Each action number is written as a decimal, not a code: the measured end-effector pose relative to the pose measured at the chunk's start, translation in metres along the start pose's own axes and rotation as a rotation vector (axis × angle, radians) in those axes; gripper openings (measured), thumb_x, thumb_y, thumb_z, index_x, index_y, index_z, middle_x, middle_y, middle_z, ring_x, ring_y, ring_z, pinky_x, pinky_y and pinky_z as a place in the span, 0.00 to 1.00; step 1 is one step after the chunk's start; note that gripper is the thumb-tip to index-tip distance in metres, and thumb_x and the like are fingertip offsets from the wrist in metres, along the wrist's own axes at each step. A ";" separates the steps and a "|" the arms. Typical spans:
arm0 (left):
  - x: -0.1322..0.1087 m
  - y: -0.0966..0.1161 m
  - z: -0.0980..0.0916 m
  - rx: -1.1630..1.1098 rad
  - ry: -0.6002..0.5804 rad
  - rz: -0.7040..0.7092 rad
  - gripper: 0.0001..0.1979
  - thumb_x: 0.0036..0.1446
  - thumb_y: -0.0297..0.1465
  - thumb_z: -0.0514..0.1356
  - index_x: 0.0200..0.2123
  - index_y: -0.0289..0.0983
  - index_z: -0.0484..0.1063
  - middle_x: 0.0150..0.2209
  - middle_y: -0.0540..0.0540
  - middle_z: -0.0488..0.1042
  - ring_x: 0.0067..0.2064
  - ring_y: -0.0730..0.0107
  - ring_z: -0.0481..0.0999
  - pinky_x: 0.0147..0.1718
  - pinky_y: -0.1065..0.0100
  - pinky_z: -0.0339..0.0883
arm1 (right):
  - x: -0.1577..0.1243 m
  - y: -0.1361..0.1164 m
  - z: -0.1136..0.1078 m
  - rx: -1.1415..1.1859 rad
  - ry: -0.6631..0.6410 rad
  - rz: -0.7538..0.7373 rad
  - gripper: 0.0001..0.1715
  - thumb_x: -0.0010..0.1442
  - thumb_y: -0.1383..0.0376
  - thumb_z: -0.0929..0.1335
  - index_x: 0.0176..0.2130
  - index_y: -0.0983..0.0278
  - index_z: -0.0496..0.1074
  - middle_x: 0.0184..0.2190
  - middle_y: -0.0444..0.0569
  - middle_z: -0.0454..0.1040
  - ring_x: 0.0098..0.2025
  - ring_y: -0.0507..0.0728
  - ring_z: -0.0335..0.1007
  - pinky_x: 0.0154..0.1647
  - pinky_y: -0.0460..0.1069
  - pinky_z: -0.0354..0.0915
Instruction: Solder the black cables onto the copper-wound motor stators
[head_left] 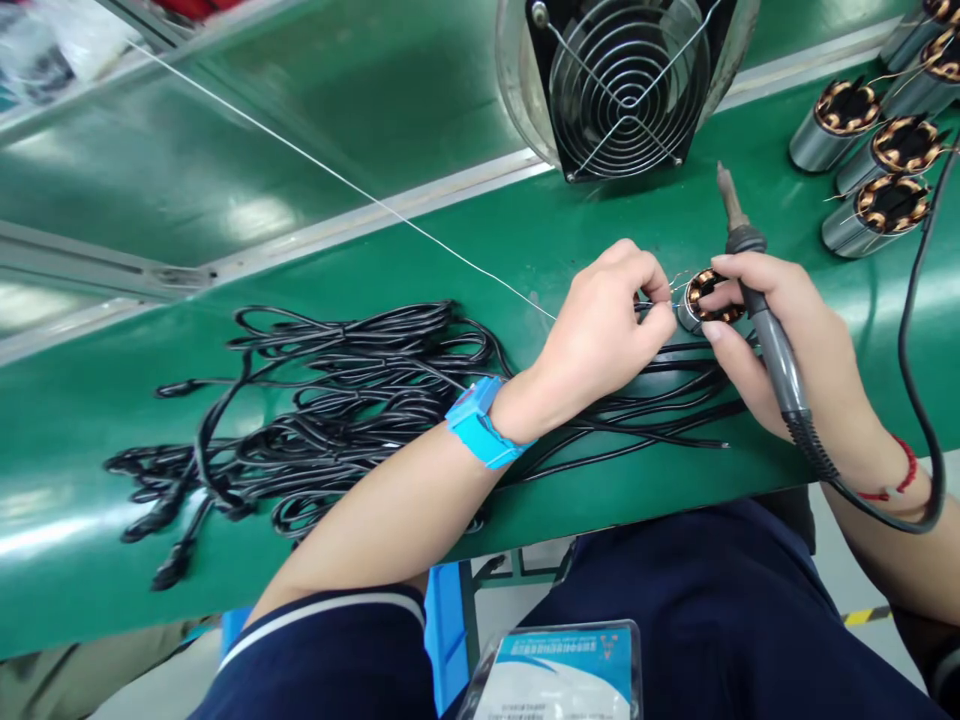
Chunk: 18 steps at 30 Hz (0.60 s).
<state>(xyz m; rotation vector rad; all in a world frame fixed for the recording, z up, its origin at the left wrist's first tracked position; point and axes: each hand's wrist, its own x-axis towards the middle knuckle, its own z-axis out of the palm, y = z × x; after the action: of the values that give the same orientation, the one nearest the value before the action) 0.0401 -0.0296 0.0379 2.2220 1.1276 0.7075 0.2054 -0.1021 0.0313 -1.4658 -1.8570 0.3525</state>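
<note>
Head view: curled right grip (pixel 814 345) holds slanting soldering iron (pixel 769 325), tip forward; left grip (pixel 611 310) pinches wire (pixel 674 304).

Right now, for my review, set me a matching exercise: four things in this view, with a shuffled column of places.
1. Soldering iron
2. Blue wrist strap
3. Fan with wire guard
4. Looped black cables

A. Near the back of the green bench
B. Heaped on the bench top
C. In the right hand
D. Around the left wrist

Pairs: 1-C, 2-D, 3-A, 4-B
</note>
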 end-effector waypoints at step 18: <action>0.017 -0.003 -0.017 -0.862 -0.278 -0.654 0.08 0.54 0.22 0.55 0.23 0.33 0.65 0.22 0.52 0.68 0.19 0.86 0.58 0.17 0.78 0.46 | 0.029 0.032 0.007 0.083 -0.153 -0.031 0.26 0.54 0.65 0.67 0.53 0.58 0.61 0.43 0.46 0.74 0.43 0.58 0.73 0.46 0.54 0.68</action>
<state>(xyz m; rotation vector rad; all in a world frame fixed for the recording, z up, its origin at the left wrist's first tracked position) 0.0357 -0.0104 0.0515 1.0969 1.0403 0.4468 0.2210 -0.0640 0.0176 -1.3861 -1.9586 0.5327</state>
